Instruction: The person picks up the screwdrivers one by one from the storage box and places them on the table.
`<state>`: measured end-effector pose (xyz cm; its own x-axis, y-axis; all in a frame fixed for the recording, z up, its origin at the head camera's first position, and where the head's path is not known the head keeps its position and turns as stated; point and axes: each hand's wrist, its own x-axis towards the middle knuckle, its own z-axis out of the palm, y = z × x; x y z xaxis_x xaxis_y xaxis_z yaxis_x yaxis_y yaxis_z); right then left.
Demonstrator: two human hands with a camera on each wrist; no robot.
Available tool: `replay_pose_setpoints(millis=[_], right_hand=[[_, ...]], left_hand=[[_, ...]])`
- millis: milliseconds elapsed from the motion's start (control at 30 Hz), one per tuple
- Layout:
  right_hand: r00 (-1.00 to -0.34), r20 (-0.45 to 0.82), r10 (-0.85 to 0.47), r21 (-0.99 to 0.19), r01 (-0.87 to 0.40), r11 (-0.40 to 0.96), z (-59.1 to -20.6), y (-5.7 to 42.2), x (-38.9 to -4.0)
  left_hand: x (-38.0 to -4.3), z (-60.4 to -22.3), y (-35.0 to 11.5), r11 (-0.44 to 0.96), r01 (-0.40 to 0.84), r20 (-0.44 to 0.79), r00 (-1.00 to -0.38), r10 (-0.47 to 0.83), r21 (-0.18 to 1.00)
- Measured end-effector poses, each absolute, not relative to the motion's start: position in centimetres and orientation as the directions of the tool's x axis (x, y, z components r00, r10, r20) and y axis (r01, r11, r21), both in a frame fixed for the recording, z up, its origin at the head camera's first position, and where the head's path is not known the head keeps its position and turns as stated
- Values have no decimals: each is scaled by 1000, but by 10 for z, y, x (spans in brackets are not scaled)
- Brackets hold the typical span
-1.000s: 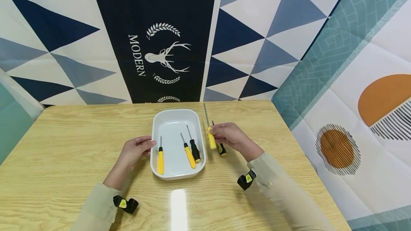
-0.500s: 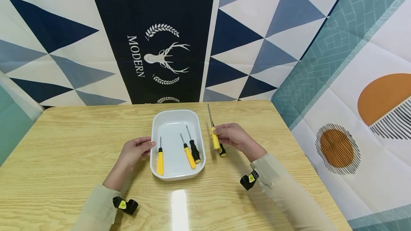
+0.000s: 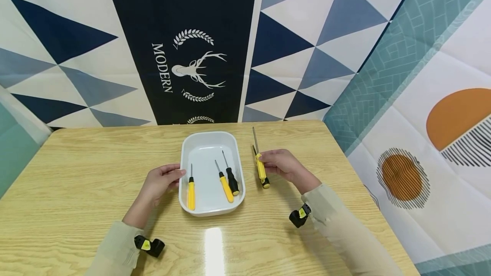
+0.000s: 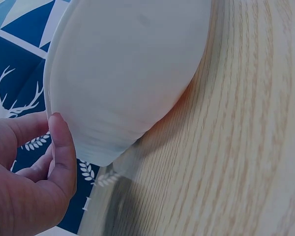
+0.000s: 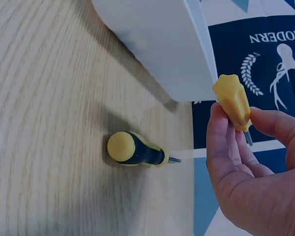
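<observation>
My left hand point(image 3: 163, 181) pinches the left rim of a white plastic tray point(image 3: 212, 212), thumb on one side and fingers on the other in the left wrist view. Between the thumb and fingers of my right hand point(image 3: 281, 163) is a yellow-handled screwdriver point(image 3: 260, 168), its long shaft pointing away from me. In the right wrist view this screwdriver's handle point(image 5: 232, 103) is raised off the table. A thicker black-and-yellow screwdriver point(image 5: 137, 149) lies on the wood below it, partly hidden in the head view.
Inside the tray lie a yellow screwdriver point(image 3: 191, 195) at the left, another yellow screwdriver point(image 3: 226, 188) at the right, and a black screwdriver point(image 3: 232, 181) beside that one. The wooden table point(image 3: 96, 161) meets a patterned cloth point(image 3: 291, 54) at its far edge.
My right hand has moved a little to the right with the yellow-handled screwdriver, away from the tray and over the black-and-yellow one. The left hand stays on the tray rim.
</observation>
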<state>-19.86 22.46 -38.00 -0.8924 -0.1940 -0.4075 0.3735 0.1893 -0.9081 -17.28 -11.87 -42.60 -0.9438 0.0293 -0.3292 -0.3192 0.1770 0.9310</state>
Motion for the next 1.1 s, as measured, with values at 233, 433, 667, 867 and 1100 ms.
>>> replay_pose_setpoints(millis=[233,433,667,867,1100], right_hand=[[-891,-418,-178,-902,384,195,-383,229,-199],[-891,-421,-171,-899,383,213,-384,234,-198],[-894,-423,-149,-896,388,215,-390,239,-198],[-897,-421,-134,-896,388,216,-394,243,-198],[-898,-431,-90,-888,405,217,-398,247,-199]], left_hand=[[-172,-426,-118,178,-315,-326,-945,33,932],[-173,-426,-119,171,-314,-324,-946,34,934],[-172,-426,-119,167,-316,-326,-945,33,934],[-172,-425,-119,164,-320,-330,-943,36,933],[-172,-426,-120,164,-320,-330,-943,37,933]])
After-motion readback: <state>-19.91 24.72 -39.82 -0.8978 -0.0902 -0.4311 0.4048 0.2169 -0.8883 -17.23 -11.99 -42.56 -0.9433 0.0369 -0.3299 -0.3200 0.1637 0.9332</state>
